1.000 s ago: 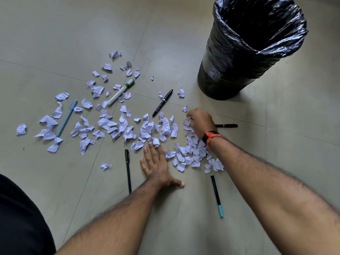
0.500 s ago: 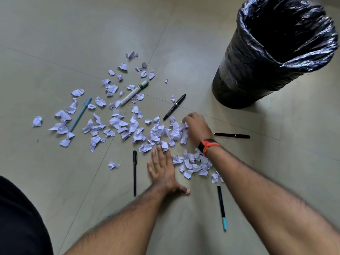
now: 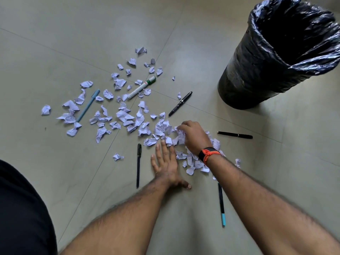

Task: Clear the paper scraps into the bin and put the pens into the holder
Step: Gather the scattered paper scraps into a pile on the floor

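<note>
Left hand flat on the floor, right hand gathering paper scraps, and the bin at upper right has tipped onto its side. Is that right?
Not quite. The head view shows the bin standing upright, open end up. The rest holds: the left hand lies flat on the floor and the right hand gathers paper scraps in its curled fingers.

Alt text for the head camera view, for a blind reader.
A person's right hand grips paper scraps littering a tiled floor, the left hand flat beside it. Five pens and a marker lie among the scraps; a black-bagged bin stands upper right.
</note>
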Tool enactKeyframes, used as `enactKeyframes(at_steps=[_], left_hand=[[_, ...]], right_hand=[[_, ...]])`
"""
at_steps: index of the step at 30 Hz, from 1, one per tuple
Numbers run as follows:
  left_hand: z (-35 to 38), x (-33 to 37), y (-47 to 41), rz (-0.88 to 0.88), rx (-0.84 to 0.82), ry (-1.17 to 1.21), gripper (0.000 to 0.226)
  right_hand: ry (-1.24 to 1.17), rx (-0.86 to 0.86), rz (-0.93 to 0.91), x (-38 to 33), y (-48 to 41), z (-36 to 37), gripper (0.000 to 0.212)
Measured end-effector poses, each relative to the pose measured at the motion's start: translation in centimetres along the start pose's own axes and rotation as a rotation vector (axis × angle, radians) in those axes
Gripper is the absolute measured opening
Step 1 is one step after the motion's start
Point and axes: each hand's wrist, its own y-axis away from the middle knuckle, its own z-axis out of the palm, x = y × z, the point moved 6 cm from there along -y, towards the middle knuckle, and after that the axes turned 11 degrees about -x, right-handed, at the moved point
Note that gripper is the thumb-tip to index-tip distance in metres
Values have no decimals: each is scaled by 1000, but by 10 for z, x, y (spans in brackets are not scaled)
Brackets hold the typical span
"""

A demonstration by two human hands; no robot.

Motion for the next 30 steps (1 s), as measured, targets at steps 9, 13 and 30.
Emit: enactKeyframes(at_steps=[9,13,30], left_hand=[[-1,0,5,-8,-15,-17,166],[0,-2,4,34,44,-16,164],[8,-37,29,4,224,-148,144]], right_hand=[[-480,303,1165,120,175,2,45],[-656,199,1273,131,198,31,53],[-572,152,925,105,135,2,52]])
